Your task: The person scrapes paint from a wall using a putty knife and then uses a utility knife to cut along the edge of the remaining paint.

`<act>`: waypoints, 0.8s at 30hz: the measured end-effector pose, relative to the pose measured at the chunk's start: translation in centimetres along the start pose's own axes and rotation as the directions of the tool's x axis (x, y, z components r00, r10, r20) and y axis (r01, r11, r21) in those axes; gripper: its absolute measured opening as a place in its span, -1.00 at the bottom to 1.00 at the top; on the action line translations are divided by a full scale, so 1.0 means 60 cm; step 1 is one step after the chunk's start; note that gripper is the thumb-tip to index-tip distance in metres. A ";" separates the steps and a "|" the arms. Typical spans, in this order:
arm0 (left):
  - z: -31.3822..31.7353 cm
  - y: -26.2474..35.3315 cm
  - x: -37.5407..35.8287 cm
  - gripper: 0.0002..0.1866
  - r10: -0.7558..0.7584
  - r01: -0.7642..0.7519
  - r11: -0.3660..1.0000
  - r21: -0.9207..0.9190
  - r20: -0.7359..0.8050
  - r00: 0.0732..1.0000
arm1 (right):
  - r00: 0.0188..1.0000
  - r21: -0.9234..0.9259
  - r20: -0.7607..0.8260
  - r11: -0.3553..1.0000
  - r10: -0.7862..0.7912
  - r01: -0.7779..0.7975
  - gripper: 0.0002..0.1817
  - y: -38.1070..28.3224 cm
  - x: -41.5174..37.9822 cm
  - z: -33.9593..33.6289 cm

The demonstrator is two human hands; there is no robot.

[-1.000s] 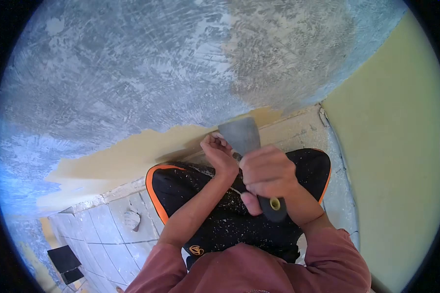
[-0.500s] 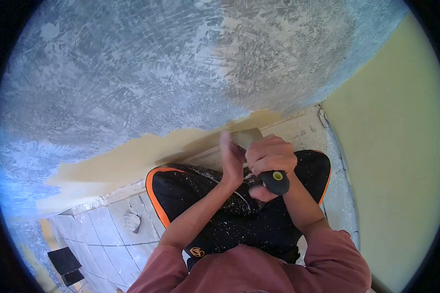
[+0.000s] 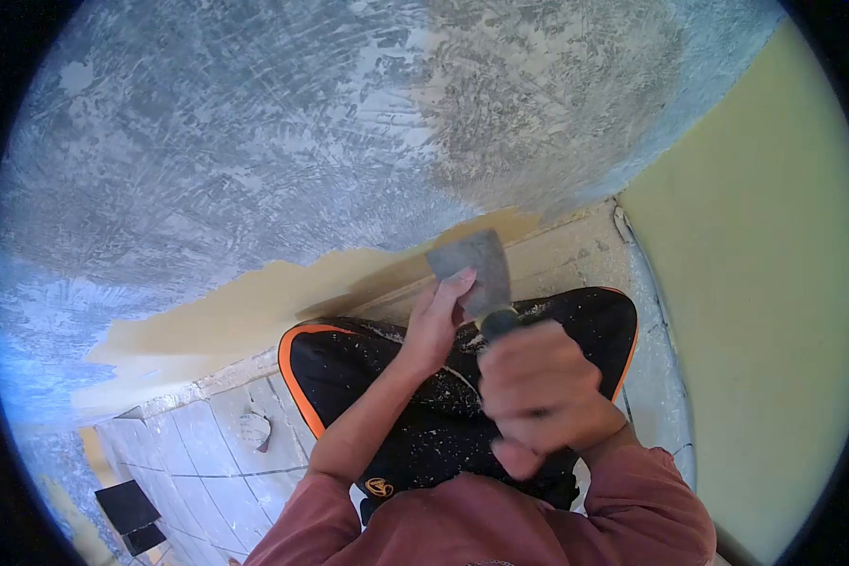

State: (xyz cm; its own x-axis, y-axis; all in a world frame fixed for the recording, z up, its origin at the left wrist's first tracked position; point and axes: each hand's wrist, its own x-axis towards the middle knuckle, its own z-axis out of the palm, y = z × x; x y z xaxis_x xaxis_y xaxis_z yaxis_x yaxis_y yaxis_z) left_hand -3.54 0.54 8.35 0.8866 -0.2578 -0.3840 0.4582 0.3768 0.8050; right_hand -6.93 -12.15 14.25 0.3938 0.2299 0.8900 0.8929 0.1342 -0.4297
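A putty knife [image 3: 478, 266] with a wide grey metal blade and a dark handle is held over my lap, its blade toward the wall. My right hand [image 3: 542, 387], slightly smeared by motion, wraps round the handle. At the blade's left side, my left hand [image 3: 432, 323] has its thumb resting on the metal, with its other fingers partly hidden behind. Above the knife stands the wall [image 3: 283, 160], coated in patchy grey-white plaster. Along its bottom runs a bare yellowish strip [image 3: 226, 316] with a ragged upper edge.
My crossed legs in black trousers [image 3: 424, 415] are speckled with white crumbs. A plain yellow-green wall [image 3: 755, 255] rises on the right. At left, a pale flake [image 3: 255, 431] lies on the tiled floor [image 3: 193, 453], with a dark flat object [image 3: 127, 507] farther left.
The blade has turned up into plain view. My right hand has moved down toward me with the handle, and my left thumb now lies on the blade.
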 end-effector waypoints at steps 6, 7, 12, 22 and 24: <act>0.000 -0.001 -0.015 -0.75 0.080 -0.089 0.991 0.105 0.084 0.993 | 0.995 0.022 -0.074 0.998 -0.061 0.063 -0.78 0.016 -0.020 0.013; 0.006 0.001 -0.021 -0.77 0.149 -0.162 0.982 0.094 0.130 0.980 | 0.992 0.101 -0.081 0.989 -0.096 0.104 -0.79 0.008 -0.016 0.011; 0.009 0.004 -0.010 -0.80 0.034 -0.036 0.998 -0.047 -0.037 0.999 | 0.994 0.072 -0.066 0.993 -0.089 0.094 -0.82 0.049 -0.028 0.023; 0.006 -0.006 -0.019 -0.68 -0.003 0.004 0.999 -0.045 0.034 0.999 | 0.993 0.058 -0.059 0.993 -0.100 0.103 -0.81 0.018 -0.022 0.016; 0.016 0.008 -0.026 -0.68 0.001 0.001 0.999 -0.053 0.044 0.999 | 0.992 0.075 -0.011 0.989 -0.125 0.126 -0.81 0.026 -0.019 0.014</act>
State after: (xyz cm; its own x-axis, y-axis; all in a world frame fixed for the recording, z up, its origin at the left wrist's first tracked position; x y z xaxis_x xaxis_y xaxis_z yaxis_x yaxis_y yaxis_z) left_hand -4.78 0.27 9.78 0.8836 -0.2964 -0.3626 0.4618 0.4229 0.7797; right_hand -6.16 -11.38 12.41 0.2813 0.2008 0.9384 0.9165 0.2336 -0.3247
